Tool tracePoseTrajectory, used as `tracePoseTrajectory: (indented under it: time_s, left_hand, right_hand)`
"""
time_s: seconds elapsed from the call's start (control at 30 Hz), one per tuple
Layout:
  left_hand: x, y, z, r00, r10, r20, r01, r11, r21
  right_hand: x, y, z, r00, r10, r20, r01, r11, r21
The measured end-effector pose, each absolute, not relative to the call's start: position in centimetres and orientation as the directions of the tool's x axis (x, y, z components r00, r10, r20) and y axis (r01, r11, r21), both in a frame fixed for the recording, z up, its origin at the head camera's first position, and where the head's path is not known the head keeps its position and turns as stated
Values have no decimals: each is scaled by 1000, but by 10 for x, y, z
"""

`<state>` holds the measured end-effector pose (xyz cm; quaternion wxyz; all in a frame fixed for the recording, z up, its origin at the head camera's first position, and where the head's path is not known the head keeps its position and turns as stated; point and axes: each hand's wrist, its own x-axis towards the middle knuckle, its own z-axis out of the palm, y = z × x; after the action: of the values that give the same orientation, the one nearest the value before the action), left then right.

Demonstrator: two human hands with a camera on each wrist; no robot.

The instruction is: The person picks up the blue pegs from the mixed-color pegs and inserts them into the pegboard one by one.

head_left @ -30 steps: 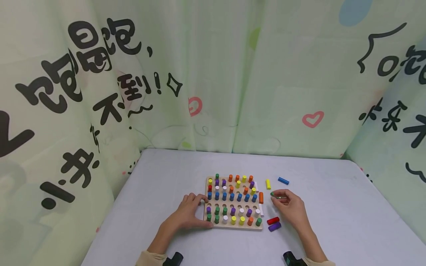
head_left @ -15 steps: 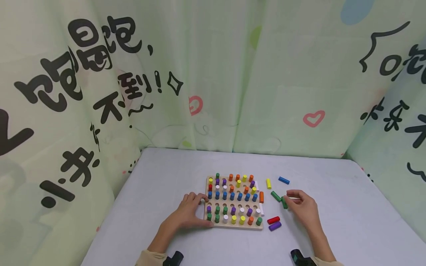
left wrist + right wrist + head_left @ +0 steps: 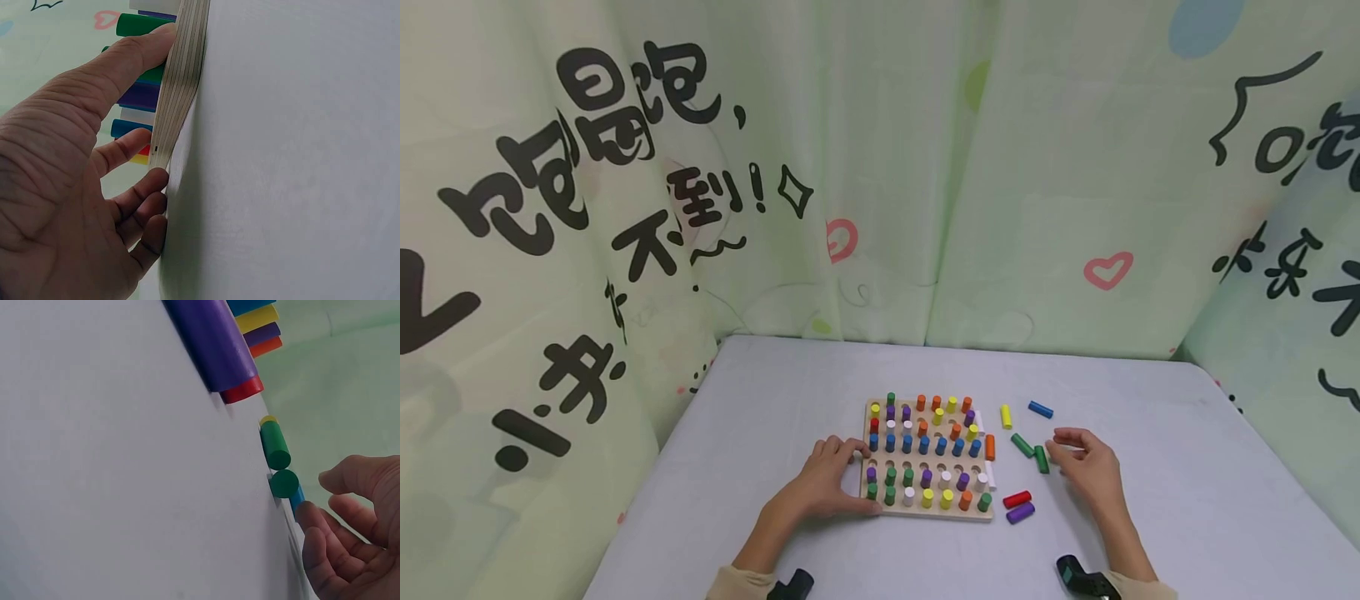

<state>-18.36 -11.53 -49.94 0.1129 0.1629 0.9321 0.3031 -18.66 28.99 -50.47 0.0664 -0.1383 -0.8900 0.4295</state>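
Observation:
My left hand (image 3: 823,483) holds the wooden pegboard (image 3: 928,515) at its near left corner. Its thumb presses the front edge and the index fingertip the left side, while the other fingers rest beside the board in the left wrist view. Rows of coloured pegs stand upright in the board. To the right, my right hand (image 3: 1090,471) hovers with thumb and fingers parted and nothing between them. Just left of its fingertips lie a green peg (image 3: 1041,459) and a second green peg (image 3: 1022,445), almost end to end on the table.
Loose pegs lie right of the board: a yellow peg (image 3: 1006,417), a blue peg (image 3: 1041,409), an orange peg (image 3: 990,447), a red peg (image 3: 1017,499) and a purple peg (image 3: 1020,514). A printed curtain (image 3: 1000,250) surrounds the white table (image 3: 775,392).
The right hand set two green pegs down one after the other, let go, and drew slightly right. The left hand has stayed on the pegboard.

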Motion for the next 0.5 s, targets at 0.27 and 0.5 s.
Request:
tracePoseTrajectory:
  time_s: [0.27, 0.5]
  left_hand:
    - [-181, -115, -497, -920, 372, -121, 229, 764, 604]
    - [-181, -115, -496, -919, 377, -112, 236, 757, 609]
  right_hand:
    - [-196, 297, -509, -949, 314, -14, 207, 590, -780]
    - [-206, 301, -506, -953, 299, -39, 217, 590, -777]
